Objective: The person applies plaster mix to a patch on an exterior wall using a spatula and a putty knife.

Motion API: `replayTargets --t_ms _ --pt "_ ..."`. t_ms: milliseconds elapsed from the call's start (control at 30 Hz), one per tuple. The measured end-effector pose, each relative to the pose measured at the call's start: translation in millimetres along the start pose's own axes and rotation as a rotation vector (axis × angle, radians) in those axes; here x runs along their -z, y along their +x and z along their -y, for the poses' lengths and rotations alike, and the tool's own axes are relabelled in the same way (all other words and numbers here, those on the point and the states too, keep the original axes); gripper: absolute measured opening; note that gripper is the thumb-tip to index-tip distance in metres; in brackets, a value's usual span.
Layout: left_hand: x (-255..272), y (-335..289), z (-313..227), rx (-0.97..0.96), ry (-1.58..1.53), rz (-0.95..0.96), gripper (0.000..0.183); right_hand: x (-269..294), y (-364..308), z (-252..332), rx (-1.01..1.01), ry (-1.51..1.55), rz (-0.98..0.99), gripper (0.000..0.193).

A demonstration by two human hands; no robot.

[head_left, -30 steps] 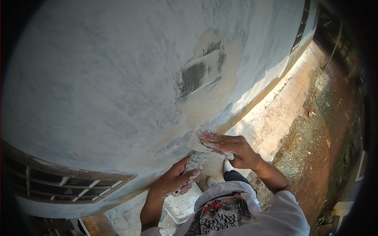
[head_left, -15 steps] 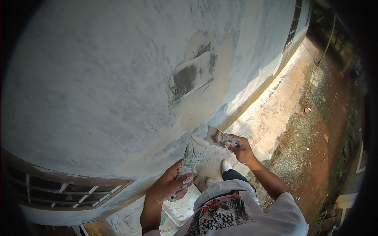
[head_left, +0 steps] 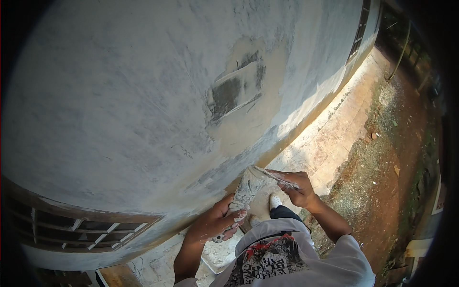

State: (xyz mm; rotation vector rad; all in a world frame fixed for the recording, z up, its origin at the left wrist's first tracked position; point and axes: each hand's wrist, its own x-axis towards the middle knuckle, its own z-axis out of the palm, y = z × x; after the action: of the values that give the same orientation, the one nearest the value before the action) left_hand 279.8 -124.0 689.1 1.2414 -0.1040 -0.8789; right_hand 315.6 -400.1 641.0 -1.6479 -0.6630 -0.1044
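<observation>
My left hand is closed round the handle of a putty knife whose wide blade is smeared with pale putty. In my right hand is a second putty knife, held nearly edge-on. Its blade meets the top edge of the left knife, where a lump of putty sits. White putty also coats my left thumb and fingers. Beyond both hands rises the wall, with a damp beige putty patch around a darker grey rectangle.
A barred window is at the lower left, another at the upper right. A tiled walkway follows the wall's foot, with gravel and soil beside it. A pale, putty-stained board lies below my left hand.
My two hands have brought the knives together. The right knife has turned edge-on and moved down onto the left blade's tip; the left knife has shifted slightly right.
</observation>
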Motion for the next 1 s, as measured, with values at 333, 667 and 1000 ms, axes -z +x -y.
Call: replayTargets --t_ms 333,667,1000 --pt "-6.8 7.5 -4.9 0.018 -0.111 -0.045 0.048 14.3 7.2 -32.4 -0.253 0.515 -0.417 0.031" --pt "-15.0 28.8 -0.3 0.015 -0.079 -0.075 0.041 23.0 -1.7 6.5 -0.129 -0.013 -0.106 0.03" --pt "-26.9 26.8 -12.7 -0.041 -0.088 -0.091 0.035 2.2 -24.4 -51.1 -0.473 0.388 -0.248 0.027"
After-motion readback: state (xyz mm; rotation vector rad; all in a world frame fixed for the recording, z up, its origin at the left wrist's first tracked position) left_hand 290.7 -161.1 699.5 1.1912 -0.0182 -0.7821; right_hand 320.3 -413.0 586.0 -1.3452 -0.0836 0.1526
